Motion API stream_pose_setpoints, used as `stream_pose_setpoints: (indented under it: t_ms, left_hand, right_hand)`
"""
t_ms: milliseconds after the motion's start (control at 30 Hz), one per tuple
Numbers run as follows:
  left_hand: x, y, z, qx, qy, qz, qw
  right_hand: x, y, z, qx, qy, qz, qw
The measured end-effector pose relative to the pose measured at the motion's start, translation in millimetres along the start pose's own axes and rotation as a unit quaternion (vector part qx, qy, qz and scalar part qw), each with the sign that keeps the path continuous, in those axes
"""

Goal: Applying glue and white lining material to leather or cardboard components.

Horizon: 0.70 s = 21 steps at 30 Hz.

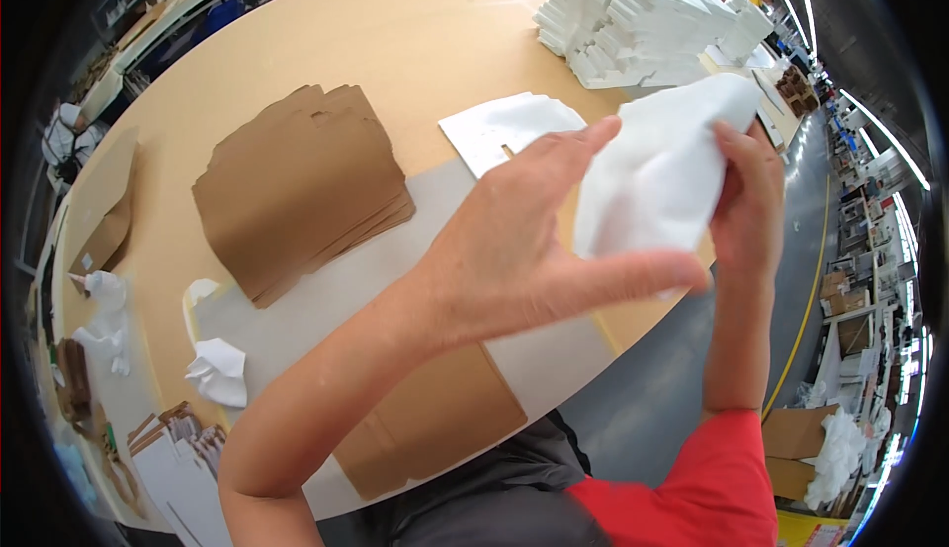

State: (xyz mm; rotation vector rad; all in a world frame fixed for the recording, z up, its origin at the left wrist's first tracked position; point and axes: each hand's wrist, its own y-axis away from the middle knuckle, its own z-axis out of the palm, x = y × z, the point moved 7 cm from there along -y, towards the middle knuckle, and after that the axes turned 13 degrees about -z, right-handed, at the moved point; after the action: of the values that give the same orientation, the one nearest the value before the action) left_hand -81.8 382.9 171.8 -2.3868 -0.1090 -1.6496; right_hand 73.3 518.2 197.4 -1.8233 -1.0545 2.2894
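My right hand grips a thin white piece of material by its right side, fingers curled over it, and holds it raised above the table. My left hand is open in front of it, thumb and fingers spread wide; whether it touches the material I cannot tell. Behind them a white piece lies flat. A brown sheet lies on a pale mat below my left arm.
On the table are a pile of brown sheets, a tall white stack, crumpled white paper, a white bottle and cut card pieces. Other people work around. A walkway runs along the right.
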Motion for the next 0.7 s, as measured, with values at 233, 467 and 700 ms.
stream_pose_setpoints:
  t_ms: [233, 467, 700]
  left_hand:
    - [33, 44, -16, 0.128, -0.198, -0.011, 0.972]
    - [41, 97, -71, 0.227, -0.042, -0.090, 0.969]
    - [4, 188, -82, 0.283, 0.276, -0.190, 0.899]
  right_hand:
    - [-19, 34, 76, -0.126, -0.002, -0.009, 0.992]
    - [-30, 78, 75, -0.103, -0.041, -0.116, 0.987]
    - [90, 181, 98, -0.119, -0.201, 0.215, 0.948]
